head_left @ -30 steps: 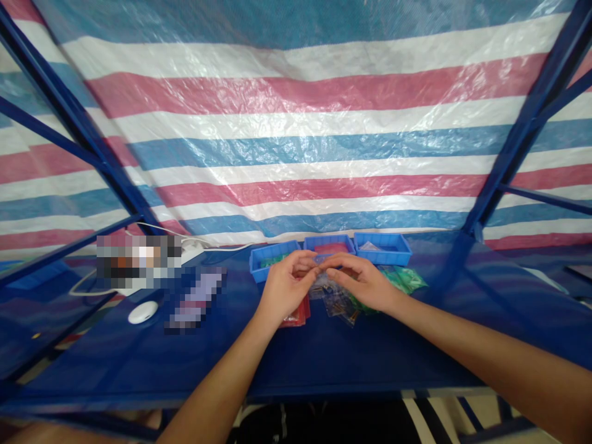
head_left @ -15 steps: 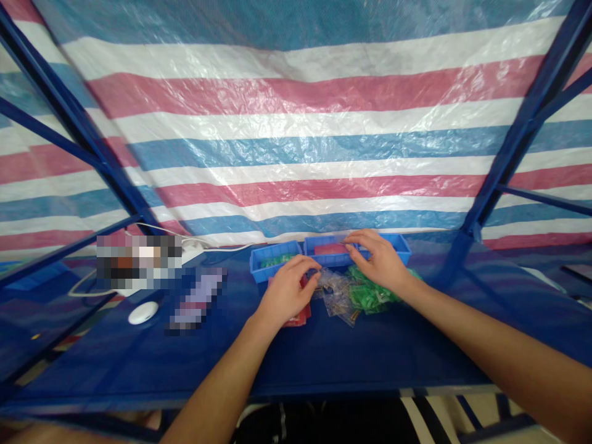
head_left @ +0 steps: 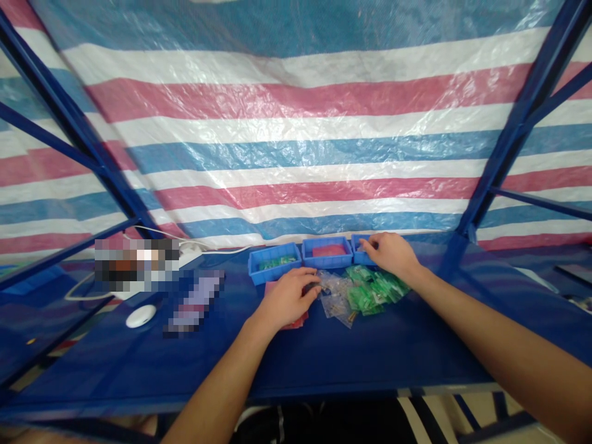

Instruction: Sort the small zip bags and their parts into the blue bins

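Note:
My left hand rests over a stack of red packets, its fingers bent and the thumb apart from them. Its fingertips are beside a pile of clear plastic bags with small brass-coloured pieces inside. My right hand is at the right blue bin, covering much of it. Thumb and fingers are drawn together there; what they hold, if anything, is too small to make out. Below this hand lies a heap of green packets.
The left blue bin contains green packets, and the middle blue bin contains red ones. Farther left are a white oval object, a blurred-out flat item and white cables. A striped sheet hangs behind the blue table.
My right hand has moved right, from above the middle bin to the right bin, uncovering the red packets in the middle one. My left hand has stayed almost in place, slightly lower.

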Motion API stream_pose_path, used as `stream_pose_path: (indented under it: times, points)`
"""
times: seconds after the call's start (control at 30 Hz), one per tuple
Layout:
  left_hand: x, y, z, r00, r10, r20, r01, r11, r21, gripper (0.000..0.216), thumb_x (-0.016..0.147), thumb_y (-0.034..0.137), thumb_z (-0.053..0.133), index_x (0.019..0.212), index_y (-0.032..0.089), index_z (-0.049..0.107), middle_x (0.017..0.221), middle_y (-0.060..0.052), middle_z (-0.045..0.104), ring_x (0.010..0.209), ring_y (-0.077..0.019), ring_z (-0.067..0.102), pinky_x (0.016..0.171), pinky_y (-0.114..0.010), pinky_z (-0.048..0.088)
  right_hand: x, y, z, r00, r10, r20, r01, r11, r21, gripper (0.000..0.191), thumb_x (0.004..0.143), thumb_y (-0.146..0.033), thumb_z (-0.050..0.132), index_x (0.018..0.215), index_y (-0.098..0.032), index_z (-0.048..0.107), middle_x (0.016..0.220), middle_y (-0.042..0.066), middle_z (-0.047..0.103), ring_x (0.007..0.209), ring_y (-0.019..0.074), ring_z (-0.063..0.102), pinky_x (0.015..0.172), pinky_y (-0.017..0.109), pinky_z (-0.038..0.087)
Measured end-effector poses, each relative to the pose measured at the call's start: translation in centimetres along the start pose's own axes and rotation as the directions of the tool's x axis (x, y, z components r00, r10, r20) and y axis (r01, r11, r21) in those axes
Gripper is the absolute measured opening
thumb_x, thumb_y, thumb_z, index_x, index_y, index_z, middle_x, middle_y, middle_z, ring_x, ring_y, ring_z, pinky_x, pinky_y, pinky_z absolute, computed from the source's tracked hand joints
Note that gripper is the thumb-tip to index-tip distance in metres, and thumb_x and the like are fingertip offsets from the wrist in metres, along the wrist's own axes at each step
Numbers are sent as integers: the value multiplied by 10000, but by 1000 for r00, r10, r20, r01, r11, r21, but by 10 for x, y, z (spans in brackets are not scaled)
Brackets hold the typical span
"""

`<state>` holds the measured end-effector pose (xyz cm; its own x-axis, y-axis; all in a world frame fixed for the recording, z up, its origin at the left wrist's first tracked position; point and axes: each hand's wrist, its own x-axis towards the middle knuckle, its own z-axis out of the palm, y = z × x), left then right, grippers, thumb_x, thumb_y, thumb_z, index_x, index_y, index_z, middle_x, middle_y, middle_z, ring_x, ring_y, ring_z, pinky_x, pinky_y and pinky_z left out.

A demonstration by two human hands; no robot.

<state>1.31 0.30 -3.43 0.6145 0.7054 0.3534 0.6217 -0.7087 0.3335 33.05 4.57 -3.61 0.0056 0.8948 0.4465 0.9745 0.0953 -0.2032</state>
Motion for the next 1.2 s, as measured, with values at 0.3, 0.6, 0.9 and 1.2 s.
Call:
stream_pose_path:
  times: [0.3,0.6,0.9,1.2]
  points:
    - [2,0,-1,993,-11,-116,12,1000,7,342,942,282,665,1274,227,727,1335,-92,719,1251,-284,671,1142,-475,499,-2,-5,-7,994,-22,-103,27,999,48,468,1037,-487,445,789,-206,726,839,99,764,821,260,694,699,321,429]
    - [6,14,-13,953,-21,-301,-8,996,-94,203,952,190,617,1082,244,765,1141,-52,769,1072,-235,720,1007,-402,557,-28,-48,-21,873,-411,-264,488,744,456,251,1019,-397,554,1158,-251,704,1092,103,745,1057,304,666,981,460,508]
    - [5,30,-14,939,48,-341,-136,961,-240,136,965,232,650,1052,234,755,1046,-51,775,976,-200,730,901,-322,575,-55,-90,-1,922,-370,-114,283,446,849,312,933,-357,712,1225,-264,653,1025,45,758,878,218,728,843,379,598]
    - [7,24,-4,947,-113,-302,-20,913,-407,212,926,244,693,1135,219,670,1038,-34,788,919,-178,770,902,-312,614,-49,-88,10,965,-263,-4,55,189,980,345,859,-327,799,1167,-234,673,1015,52,730,974,210,710,901,359,581]
